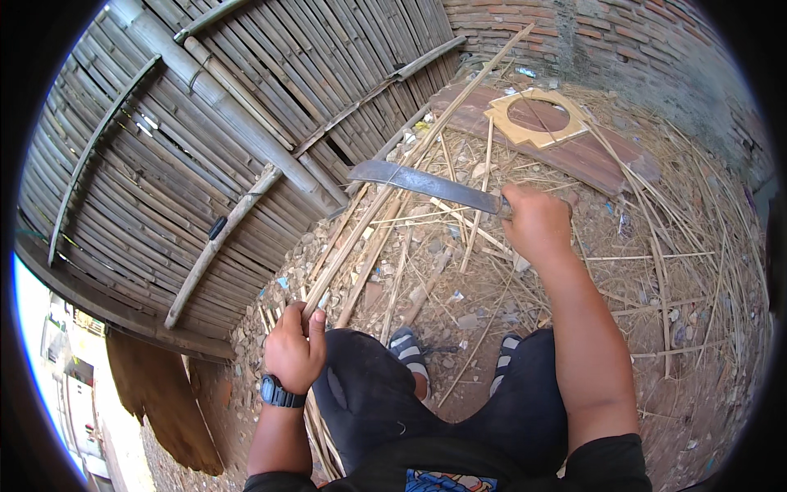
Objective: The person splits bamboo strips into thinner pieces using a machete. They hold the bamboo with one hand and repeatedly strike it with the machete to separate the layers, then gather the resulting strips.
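Observation:
My right hand (pixel 537 223) is closed round the handle of a machete (pixel 434 186). Its broad grey blade points left and lies across a long bamboo strip (pixel 361 232), seemingly touching it; exact contact is hard to make out. My left hand (pixel 293 348), with a dark watch on the wrist, grips the near end of that strip by my left knee. From there the strip slants away to the upper right, toward the brick wall. Several other split bamboo pieces (pixel 366 275) lie on the ground under and beside it.
A woven bamboo wall (pixel 205 156) rises on the left, a brick wall (pixel 607 41) at the back. Beyond the blade lies a brown board (pixel 607 160) with a notched yellowish panel (pixel 500 123) on it. Dry stalks (pixel 697 221) litter the right. My sandalled feet (pixel 407 353) stand on stony ground.

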The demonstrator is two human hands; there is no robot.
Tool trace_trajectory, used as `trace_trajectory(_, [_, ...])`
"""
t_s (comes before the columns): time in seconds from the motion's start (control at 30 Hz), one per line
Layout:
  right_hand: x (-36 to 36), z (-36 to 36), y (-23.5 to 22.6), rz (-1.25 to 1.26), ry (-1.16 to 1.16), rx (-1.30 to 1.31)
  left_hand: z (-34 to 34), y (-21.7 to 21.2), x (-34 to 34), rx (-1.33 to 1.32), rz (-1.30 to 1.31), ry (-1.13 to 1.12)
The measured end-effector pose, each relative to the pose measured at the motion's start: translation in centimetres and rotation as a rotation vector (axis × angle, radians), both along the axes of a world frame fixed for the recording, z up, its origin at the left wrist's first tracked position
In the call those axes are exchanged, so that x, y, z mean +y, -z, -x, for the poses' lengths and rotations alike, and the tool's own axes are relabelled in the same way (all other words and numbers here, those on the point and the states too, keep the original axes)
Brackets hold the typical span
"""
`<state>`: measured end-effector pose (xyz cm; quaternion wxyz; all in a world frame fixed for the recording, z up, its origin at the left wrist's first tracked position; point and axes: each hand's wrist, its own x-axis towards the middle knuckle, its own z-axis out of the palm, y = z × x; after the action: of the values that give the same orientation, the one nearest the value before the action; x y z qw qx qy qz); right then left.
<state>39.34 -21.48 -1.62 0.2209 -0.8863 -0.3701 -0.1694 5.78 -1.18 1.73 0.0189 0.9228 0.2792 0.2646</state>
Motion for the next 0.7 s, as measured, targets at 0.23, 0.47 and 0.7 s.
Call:
trace_trajectory(0.23, [-1.3, -3.8, 1.8, -0.095, 0.211, 0.299, 2.8, 0.4, 0.5, 0.062, -0.020, 0.001])
trace_trajectory(0.47, [-1.3, -1.8, 1.2, 0.027, 0.019, 0.351, 2.9, 0.9, 0.8, 0.113, 0.126, 0.028])
trace_trajectory(0.7, [-2.0, -3.3, 1.4, -0.014, 0.121, 0.398, 5.4, 1.6, 2.2, 0.054, 0.146, -0.017])
